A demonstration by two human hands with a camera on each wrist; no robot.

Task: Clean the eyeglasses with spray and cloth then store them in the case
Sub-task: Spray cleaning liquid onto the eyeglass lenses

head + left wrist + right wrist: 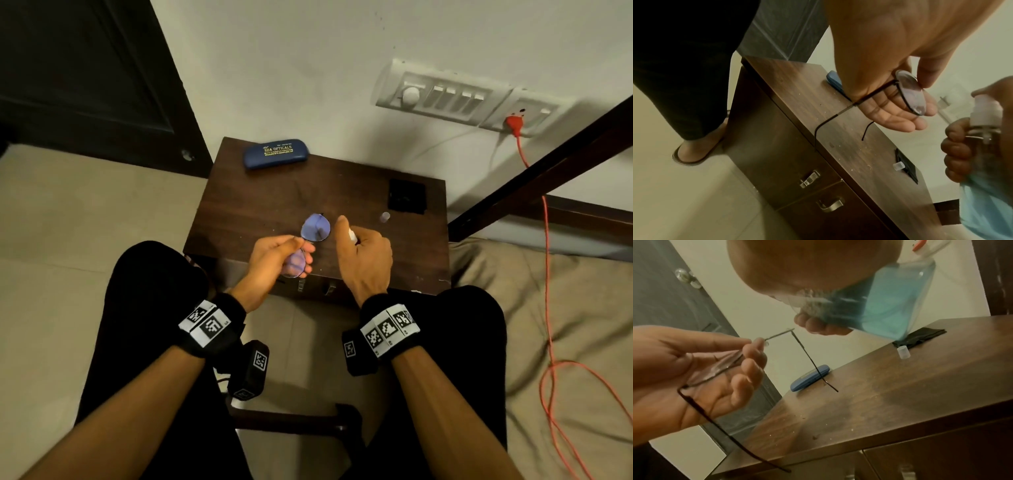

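Observation:
My left hand (303, 251) pinches the thin-framed eyeglasses (315, 228) by one lens, thumb on top and fingers beneath, above the front of the dark wooden bedside table (260, 202). The temples (830, 120) are unfolded and hang toward the tabletop. My right hand (356, 240) grips a clear spray bottle of blue liquid (896, 295), index finger on its white pump head (982, 108), the nozzle close to the lens. The bottle's clear cap (385, 217) stands on the table beside a folded black cloth (407, 196). The blue case (275, 153) lies closed at the back left.
The table has two drawers with metal handles (809, 178) on its front. A bed with beige bedding (548, 308) and a dark frame is at the right. An orange cable (548, 274) runs from the wall socket over the bed. A dark door (85, 85) stands at the left.

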